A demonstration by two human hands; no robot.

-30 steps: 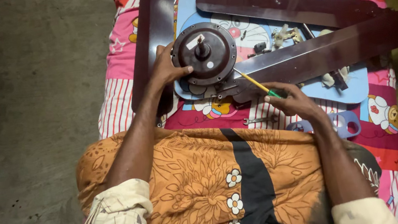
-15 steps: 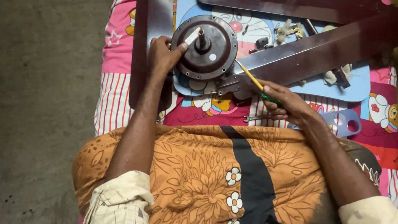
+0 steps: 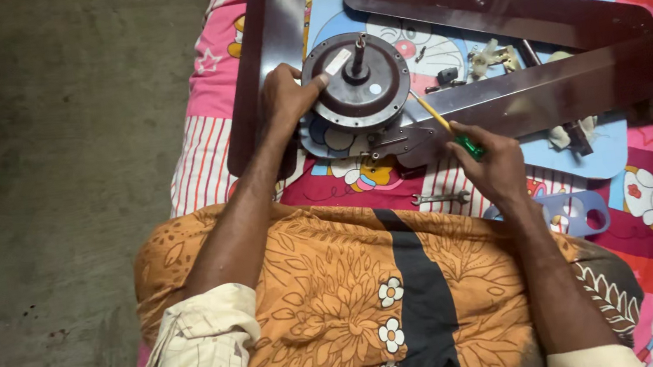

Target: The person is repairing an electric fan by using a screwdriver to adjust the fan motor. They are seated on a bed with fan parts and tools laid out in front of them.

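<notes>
The left hand (image 3: 283, 102) is clamping its fingers on the fan motor (image 3: 355, 80) lying mid-blanket, apparently bracing it, while the right hand (image 3: 495, 167) is gripping a screwdriver (image 3: 444, 123) angled at its right rim.

Left hand (image 3: 283, 102) grips the rim of the round dark fan motor (image 3: 357, 80), thumb on its top face. Right hand (image 3: 493, 165) holds a screwdriver (image 3: 445, 125) with a green handle and yellow shaft, tip at the motor's lower right edge by a blade bracket. Brown fan blades (image 3: 548, 94) radiate over a cartoon-print sheet (image 3: 200, 99). Small wrench (image 3: 438, 198) lies just beside the right hand.
</notes>
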